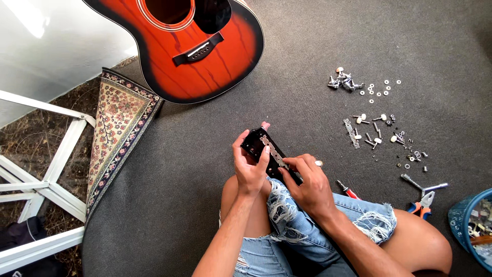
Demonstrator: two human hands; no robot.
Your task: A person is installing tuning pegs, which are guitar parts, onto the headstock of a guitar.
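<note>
The left hand [249, 166] grips a black headstock [261, 149] over the knee; the right hand [307, 182] pinches a metal tuner strip [273, 152] onto it. Judging by loose tuners [369, 131] and washers [382, 88] on the carpet [307, 66], most fitting remains.

guitar [197, 48] behind the headstock [266, 154] — loose tuner parts [376, 128] to its right, rug [120, 123] to its left

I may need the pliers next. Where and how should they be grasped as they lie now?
Probably by the blue and orange handles, coming from above on the person's right hand side. The pliers lie flat on the grey carpet, metal jaws pointing away toward the loose parts, so fingers can close across both handles.
</note>
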